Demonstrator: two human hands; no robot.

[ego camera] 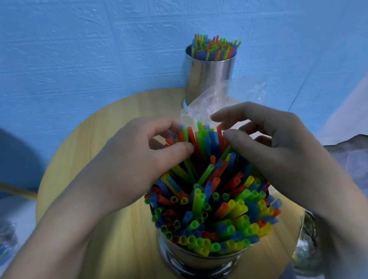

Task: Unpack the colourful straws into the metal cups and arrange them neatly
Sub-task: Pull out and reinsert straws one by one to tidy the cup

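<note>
As left hand (134,154) and right hand (279,148) pinch hollow straws (201,140), shiny cup (193,262) brims.

Near metal cup (193,261) crammed, colourful straws (215,216) splayed; far cup (210,76) full, upright.

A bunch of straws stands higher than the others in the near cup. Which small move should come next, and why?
Probably push the bunch down level with the rest: the left hand pinches it, the right hand touches it, and its tips rise above the other straws in the near cup.
</note>
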